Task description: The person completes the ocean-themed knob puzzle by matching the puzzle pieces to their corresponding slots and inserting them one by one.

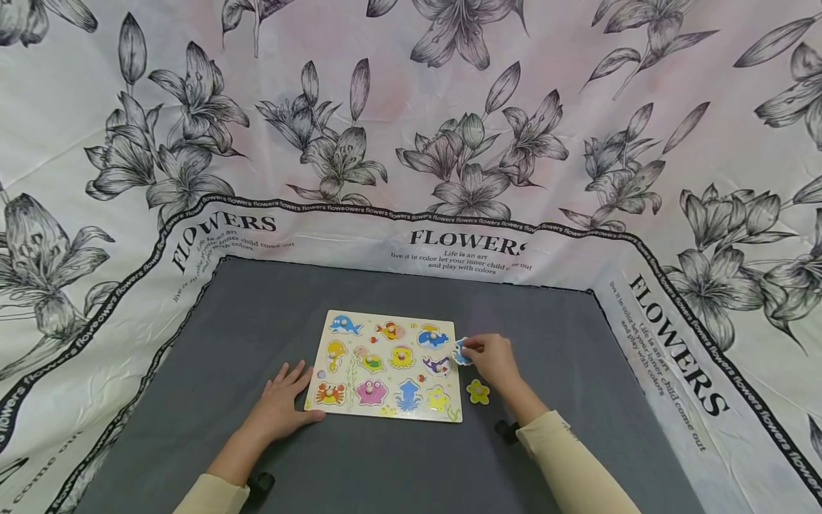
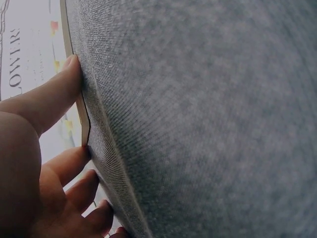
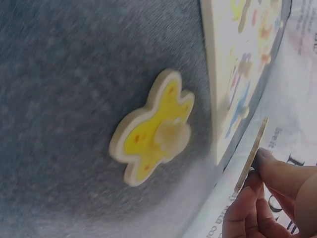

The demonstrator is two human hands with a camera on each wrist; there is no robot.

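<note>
A wooden puzzle board with coloured sea-animal pictures lies flat on the grey cloth. My left hand lies at its lower left corner, fingers spread; the left wrist view shows thumb and forefinger touching the board's edges. Just past the right edge, my right hand pinches a small blue-and-white puzzle piece between thumb and fingers. The right wrist view shows that piece edge-on, as a thin wooden strip, so its picture is hidden there. Below the right hand, a yellow star puzzle piece with a round knob lies on the cloth.
Grey cloth covers the work surface. Around it runs a white flower-printed sheet with black lettering, rising behind the board. A black strap end shows at the right wrist, and another at the left.
</note>
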